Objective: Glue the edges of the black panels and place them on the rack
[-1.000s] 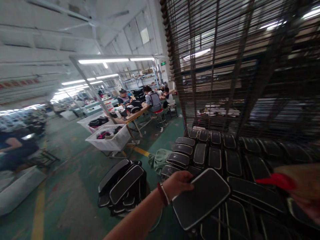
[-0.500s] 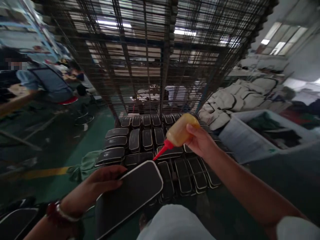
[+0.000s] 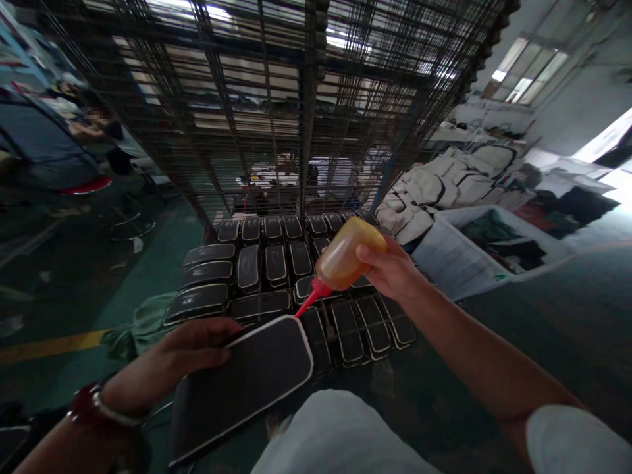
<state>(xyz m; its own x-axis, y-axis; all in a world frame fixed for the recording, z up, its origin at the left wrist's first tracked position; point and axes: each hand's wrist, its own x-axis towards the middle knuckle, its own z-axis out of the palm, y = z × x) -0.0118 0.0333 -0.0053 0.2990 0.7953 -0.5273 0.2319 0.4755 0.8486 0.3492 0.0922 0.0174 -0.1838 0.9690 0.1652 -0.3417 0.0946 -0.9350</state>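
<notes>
A dark rounded panel [image 3: 247, 382] with a pale line along its rim lies tilted in front of me. My left hand [image 3: 192, 345] grips its upper left edge, thumb on top and the other fingers partly hidden. My right hand [image 3: 388, 263] is wrapped round a yellowish squeeze bottle [image 3: 348, 253], held slanting downward. The bottle's red nozzle [image 3: 309, 297] points down to the left, its tip at the panel's far edge on the pale line. Behind the panel, several similar dark pieces [image 3: 249, 266] with pale rims lie in rows.
A tall wire rack [image 3: 306, 112] rises behind the rows. To the right stand a white bin [image 3: 459, 257] with dark cloth and a pile of pale pieces [image 3: 444, 181]. Green cloth [image 3: 143, 322] lies at left. A seated person [image 3: 111, 131] is at far left.
The view has turned a little to the right. The nozzle tip has shifted slightly left along the panel's far edge. Both hands keep their hold.
</notes>
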